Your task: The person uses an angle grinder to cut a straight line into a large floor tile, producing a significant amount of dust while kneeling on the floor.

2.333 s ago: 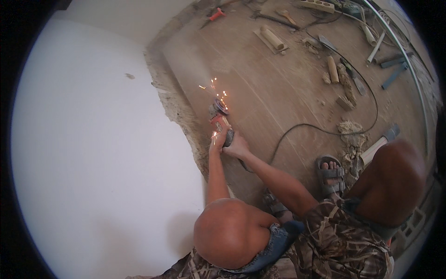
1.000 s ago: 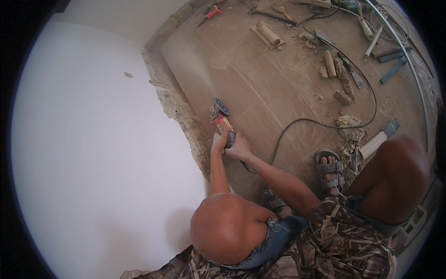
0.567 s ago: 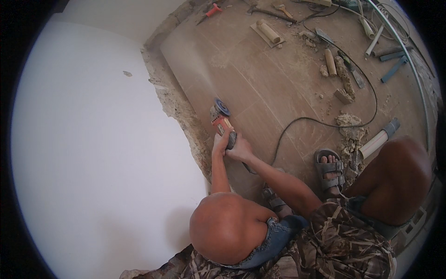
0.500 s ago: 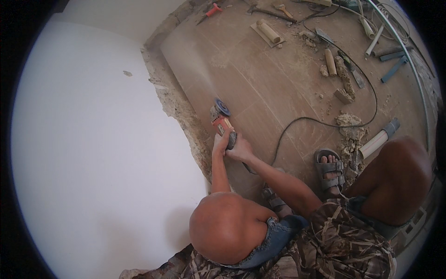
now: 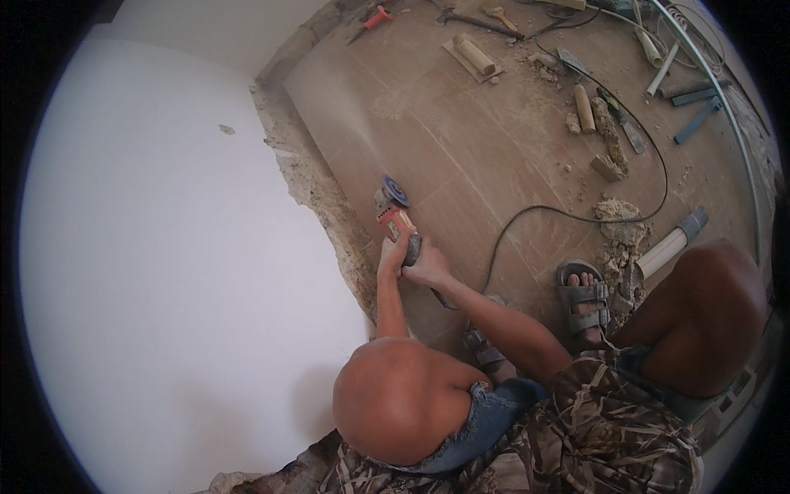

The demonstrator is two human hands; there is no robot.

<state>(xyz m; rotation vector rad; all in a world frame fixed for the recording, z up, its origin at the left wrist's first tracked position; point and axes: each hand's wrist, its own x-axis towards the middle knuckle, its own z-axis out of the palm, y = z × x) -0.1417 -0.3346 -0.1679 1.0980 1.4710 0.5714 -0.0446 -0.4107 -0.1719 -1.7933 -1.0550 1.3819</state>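
Note:
An angle grinder (image 5: 397, 221) with a red-and-grey body is held low over the tiled floor (image 5: 461, 177), close to the broken foot of the white wall. Its blue cutting disc (image 5: 396, 192) faces away from me at the floor, and a pale streak of dust trails from it toward the far wall. My left hand (image 5: 392, 253) is wrapped round the grinder's body on the wall side. Farther back, my right hand (image 5: 429, 265) closes round the dark rear handle. Whether the disc touches the tile, I cannot tell.
The grinder's black cable (image 5: 527, 211) loops right across the floor. Rubble (image 5: 623, 216) and a pipe piece (image 5: 671, 247) lie by my right foot. Farther off are a wooden float (image 5: 473, 58), a hammer (image 5: 481, 25), a red-handled chisel (image 5: 370, 25) and trowels. Chipped plaster (image 5: 325, 210) edges the wall.
Almost nothing differs. The grinder and both hands have shifted very slightly right, with the grip unchanged. Dust still streams from the disc.

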